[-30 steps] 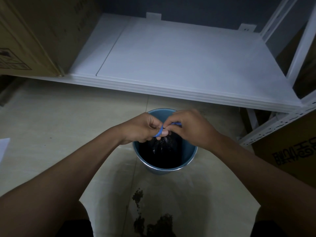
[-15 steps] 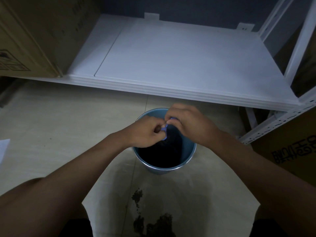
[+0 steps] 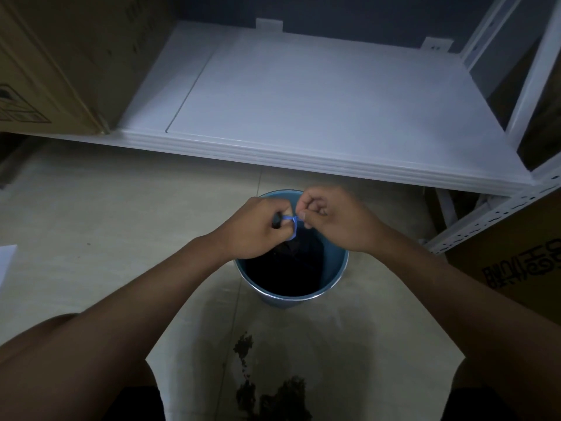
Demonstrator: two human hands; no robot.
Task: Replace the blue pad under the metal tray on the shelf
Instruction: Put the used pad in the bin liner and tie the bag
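Presently both hands are held together above the open mouth of a blue bucket [image 3: 331, 268] standing on the tiled floor [image 3: 91, 223]. Left hand [image 3: 258, 227]: fingers curled, grip closed on a small blue piece [image 3: 290, 223], apparently the blue pad material, though too small to identify with certainty. Right hand [image 3: 331, 217]: fingers curled, thumb and forefinger pinching the other end of the same piece. Bucket interior is dark; contents cannot be made out. White shelf [image 3: 303, 101] lies beyond the bucket, a cardboard box [image 3: 54, 62] at its left end. Dark debris [image 3: 273, 390] lies on the floor nearer the person. A second printed box [image 3: 516, 262] stands at right.
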